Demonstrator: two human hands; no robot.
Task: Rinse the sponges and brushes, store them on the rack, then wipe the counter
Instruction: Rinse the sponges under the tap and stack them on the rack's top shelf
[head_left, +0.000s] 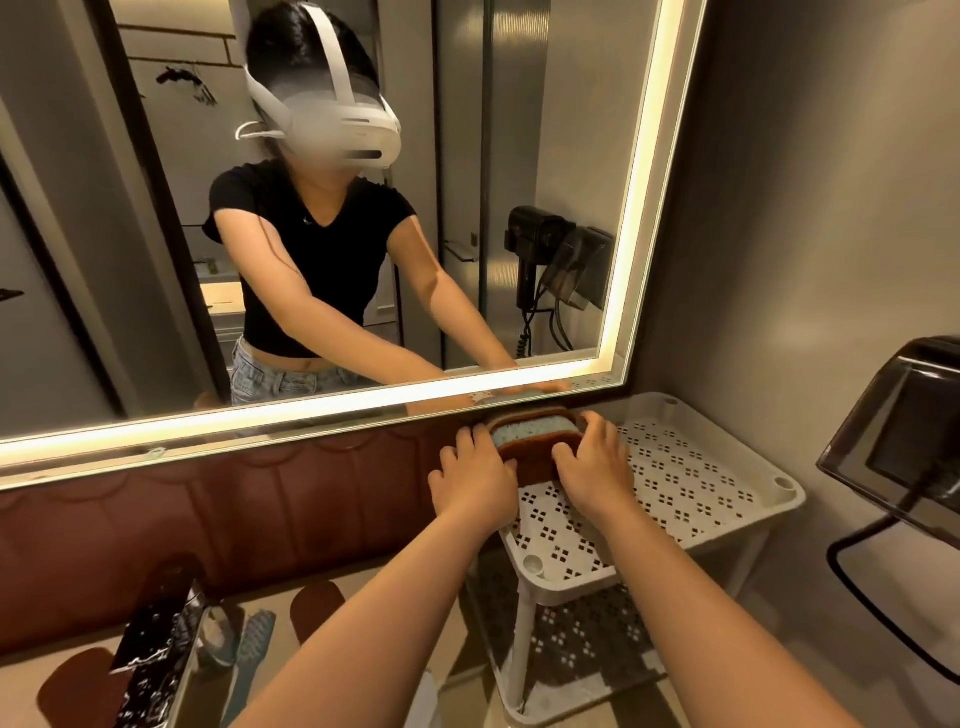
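Both hands, left (475, 480) and right (595, 462), pinch the sponge (535, 434) by its 2 ends, centre frame, at the rack's (727, 457) back edge. Looks soft, light, squashy; end grips suit it.

Both bare arms outstretched, left hand (475, 475) and right hand (592, 460) palms-down, fingers curled in a two-sided grip.

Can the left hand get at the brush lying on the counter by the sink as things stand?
Probably not right away: the left hand is up at the rack gripping the sponges together with the right hand. The brush itself lies uncovered.
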